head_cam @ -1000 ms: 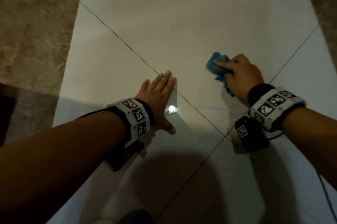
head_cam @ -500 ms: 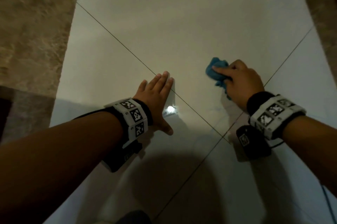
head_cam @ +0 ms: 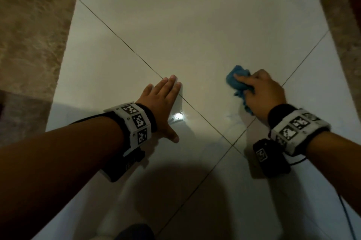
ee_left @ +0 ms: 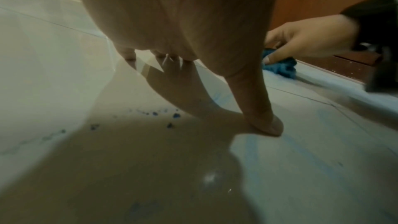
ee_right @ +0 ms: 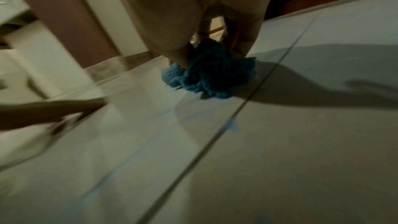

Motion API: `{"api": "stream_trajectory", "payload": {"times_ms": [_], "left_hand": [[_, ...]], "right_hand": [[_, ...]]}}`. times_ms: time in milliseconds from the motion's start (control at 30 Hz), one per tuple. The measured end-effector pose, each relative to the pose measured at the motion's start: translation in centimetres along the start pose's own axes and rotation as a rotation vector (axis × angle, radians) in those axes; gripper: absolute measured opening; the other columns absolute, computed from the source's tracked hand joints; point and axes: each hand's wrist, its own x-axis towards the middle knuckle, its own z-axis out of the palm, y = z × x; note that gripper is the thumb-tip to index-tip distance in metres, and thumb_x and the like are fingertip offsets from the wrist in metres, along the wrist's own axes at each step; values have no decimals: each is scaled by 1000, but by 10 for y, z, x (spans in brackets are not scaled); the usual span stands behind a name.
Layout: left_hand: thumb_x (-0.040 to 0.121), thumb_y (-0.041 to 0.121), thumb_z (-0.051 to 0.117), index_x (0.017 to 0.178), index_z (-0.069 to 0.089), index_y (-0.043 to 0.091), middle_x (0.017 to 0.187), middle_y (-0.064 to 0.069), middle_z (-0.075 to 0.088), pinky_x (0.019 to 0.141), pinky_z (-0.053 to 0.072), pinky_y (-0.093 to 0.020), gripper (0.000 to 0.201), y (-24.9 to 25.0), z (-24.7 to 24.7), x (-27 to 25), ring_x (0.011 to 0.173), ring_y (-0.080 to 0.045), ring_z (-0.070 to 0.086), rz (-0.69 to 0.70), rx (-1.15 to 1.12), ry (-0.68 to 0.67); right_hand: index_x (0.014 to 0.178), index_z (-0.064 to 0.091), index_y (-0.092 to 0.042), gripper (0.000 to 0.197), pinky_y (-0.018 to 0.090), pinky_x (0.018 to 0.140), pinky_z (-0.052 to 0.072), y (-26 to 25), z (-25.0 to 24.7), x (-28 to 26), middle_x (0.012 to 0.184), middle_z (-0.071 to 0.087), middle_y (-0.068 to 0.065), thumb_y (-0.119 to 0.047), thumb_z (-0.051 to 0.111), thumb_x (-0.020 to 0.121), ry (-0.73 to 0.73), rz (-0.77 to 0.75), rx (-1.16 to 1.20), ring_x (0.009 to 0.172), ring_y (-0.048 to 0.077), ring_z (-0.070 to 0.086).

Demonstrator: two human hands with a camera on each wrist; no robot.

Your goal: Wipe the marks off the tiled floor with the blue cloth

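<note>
The pale tiled floor (head_cam: 195,25) fills the head view. My right hand (head_cam: 259,91) grips a bunched blue cloth (head_cam: 235,80) and presses it onto the tile right of centre. The right wrist view shows the cloth (ee_right: 211,74) crumpled under the curled fingers. A faint blue smear (head_cam: 234,117) lies just behind the cloth, near a grout line, and also shows as a smear (ee_right: 232,125) in the right wrist view. My left hand (head_cam: 166,95) lies flat on the floor, fingers straight. Small blue specks (ee_left: 174,116) and pale blue streaks (ee_left: 252,142) mark the tile beside its thumb.
Two dark grout lines cross at a joint (head_cam: 232,145) between my wrists. A brown mottled border (head_cam: 29,44) runs along the left, another brown strip (head_cam: 336,25) along the right. A lamp glare (head_cam: 178,116) shines by the left thumb. A thin cable (head_cam: 345,216) trails at lower right.
My right hand has drawn the cloth a little back toward me across the tile. The left hand has stayed flat in the same place.
</note>
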Motion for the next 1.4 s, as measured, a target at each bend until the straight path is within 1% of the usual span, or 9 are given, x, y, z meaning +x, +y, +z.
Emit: {"api": "stream_trajectory", "payload": {"times_ms": [100, 200, 300, 433, 700, 833, 933, 1133, 1400], "left_hand": [[52, 78, 72, 147, -27, 15, 155, -3, -32, 117, -5, -44, 151, 3, 0, 2, 146, -23, -21, -15, 2, 3], [53, 79, 71, 147, -28, 15, 155, -3, -33, 117, -6, -44, 151, 6, -1, 1, 145, -23, -22, -20, 2, -7], [53, 81, 68, 147, -29, 16, 154, -3, -34, 115, -10, -42, 150, 2, 1, 0, 145, -22, -23, -1, -6, -9], [54, 83, 65, 147, -28, 17, 154, -2, -34, 115, -12, -42, 148, 5, 1, -1, 144, -21, -25, -12, -51, 9], [59, 80, 66, 146, -29, 13, 154, -5, -34, 115, -10, -42, 145, 48, -9, 20, 144, -23, -24, 54, -54, 32], [60, 78, 67, 147, -28, 15, 154, -4, -33, 115, -11, -41, 142, 46, -3, 17, 144, -22, -24, 53, -29, 35], [61, 76, 68, 147, -27, 15, 155, -4, -33, 116, -9, -42, 142, 47, -5, 16, 145, -22, -23, 55, -29, 29], [59, 80, 65, 149, -24, 14, 156, -5, -30, 117, -6, -43, 142, 46, -3, 18, 146, -23, -20, 49, -10, 57], [59, 79, 66, 148, -25, 14, 156, -4, -29, 119, -5, -44, 143, 46, -3, 17, 146, -23, -19, 49, -11, 67]], "right_hand": [[121, 60, -36, 47, 32, 88, 42, -38, 26, -25, 110, 52, 5, -6, 55, 84, -86, -195, -10, 94, 31, 53], [122, 57, -41, 46, 24, 85, 35, -48, 30, -34, 114, 52, -1, -12, 56, 87, -244, -391, -88, 97, 26, 49], [120, 61, -33, 47, 14, 83, 29, -8, 2, -11, 110, 54, 6, -4, 58, 83, -153, -263, -31, 99, 28, 54], [125, 57, -30, 45, 17, 83, 32, 27, -18, 3, 109, 49, 11, -4, 52, 88, 1, 23, -42, 100, 33, 52], [127, 52, -43, 46, 31, 86, 39, -20, 16, -29, 118, 49, -2, -14, 51, 91, -164, -334, -166, 96, 25, 45], [127, 55, -35, 45, 27, 87, 39, 14, -3, 0, 116, 51, 7, -8, 49, 91, -17, -148, -39, 98, 33, 51], [135, 44, -36, 49, 36, 89, 40, 5, 4, -9, 123, 46, 10, -13, 47, 93, -46, -105, -170, 98, 37, 47], [135, 39, -46, 46, 34, 85, 40, -32, 12, -39, 130, 42, -1, -29, 45, 94, -290, -432, -267, 100, 27, 44], [126, 58, -26, 44, 24, 85, 38, 30, -20, -14, 110, 51, 12, -3, 50, 90, 57, 66, 21, 98, 32, 53]]}}
